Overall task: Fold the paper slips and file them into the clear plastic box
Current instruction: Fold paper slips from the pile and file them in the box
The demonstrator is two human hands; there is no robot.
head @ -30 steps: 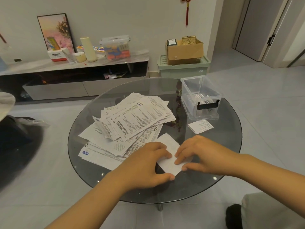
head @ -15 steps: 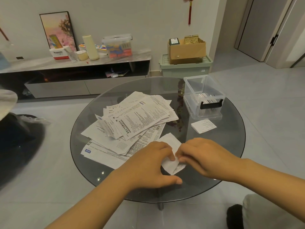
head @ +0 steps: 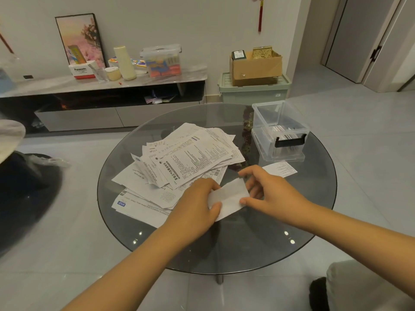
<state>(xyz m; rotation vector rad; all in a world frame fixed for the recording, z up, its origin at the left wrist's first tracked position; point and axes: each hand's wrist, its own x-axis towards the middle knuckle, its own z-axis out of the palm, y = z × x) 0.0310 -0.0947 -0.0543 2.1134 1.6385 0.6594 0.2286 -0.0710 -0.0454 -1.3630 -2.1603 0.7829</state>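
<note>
A white folded paper slip point(head: 231, 197) is held just above the round glass table point(head: 258, 250), near its front. My left hand point(head: 195, 205) pinches the slip's left end between thumb and fingers. My right hand point(head: 267, 189) pinches its right end, thumb on the near corner. A loose pile of printed paper slips point(head: 190, 158) covers the table's middle and left. The clear plastic box point(head: 280, 129) with a black latch stands at the table's right back, with several folded slips inside. One small folded slip point(head: 279, 168) lies on the glass in front of the box.
Beyond the table stand a low TV cabinet point(head: 107, 86) with bottles and a lidded container, and a green storage bin point(head: 253, 90) with a cardboard box point(head: 256, 66) on top. A dark seat point(head: 27, 194) is at the left. My knee point(head: 359, 286) shows at the lower right.
The slip was pressed flat on the glass under both hands; now it is lifted off the table and held by its two ends, slightly farther from me.
</note>
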